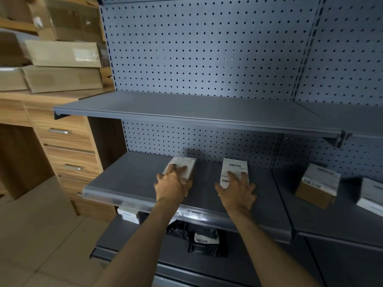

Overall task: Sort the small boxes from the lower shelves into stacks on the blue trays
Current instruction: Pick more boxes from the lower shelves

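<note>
Early stage of sorting, head view. The left hand [173, 186] rests with nearly straight fingers on top of the left box [187, 162], which lies near the middle of the lower shelf [128, 179], towards its back edge. The right hand [237, 192], fingers spread and uncurled, touches the labelled top of the right box [235, 167], which stands just beside the first and apart from it. Neither box appears lifted, and no closed grip is evident. Two further parcels wait on the neighbouring shelf [331, 222] to the right: a brown box [315, 191] near its left edge and a pale box [371, 199] cut off by the frame. On the bottom shelf [124, 237] lie a black bag [204, 245] bearing a barcode label and a small white box [128, 214], partly hidden under the front edge of the shelf above. No blue trays are in view, so any stacks already made cannot be judged; most of the task seems to remain. The forearms conceal part of the bottom shelf, and the label text is too small to read.
</note>
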